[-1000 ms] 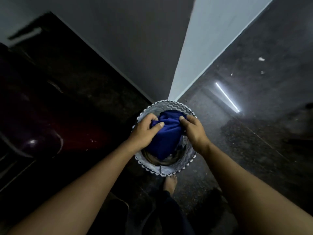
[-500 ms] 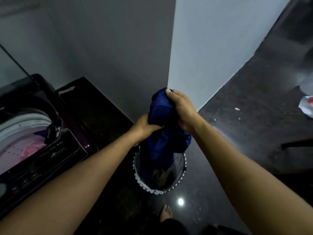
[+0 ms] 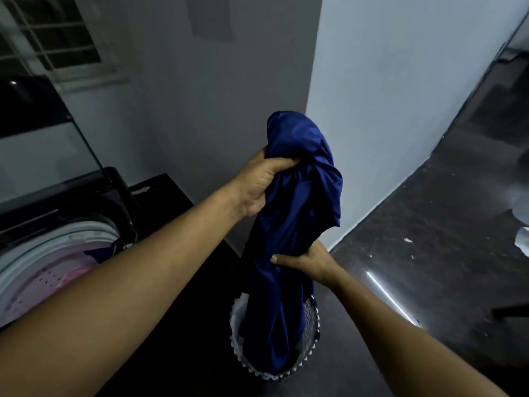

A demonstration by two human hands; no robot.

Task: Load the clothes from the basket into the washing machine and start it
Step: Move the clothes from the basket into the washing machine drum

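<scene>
L hand [image 3: 257,181] raised, fist on blue cloth [image 3: 300,219], R hand [image 3: 309,260] lower, pinching it, arms fwd

A shiny blue garment [image 3: 297,196] hangs bunched, its lower end inside the round basket [image 3: 311,319] near the open washing machine [image 3: 57,245].

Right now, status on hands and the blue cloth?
Left hand grips blue cloth high; right hand grips it lower. Tail hangs into basket. Washer drum open, left.
</scene>
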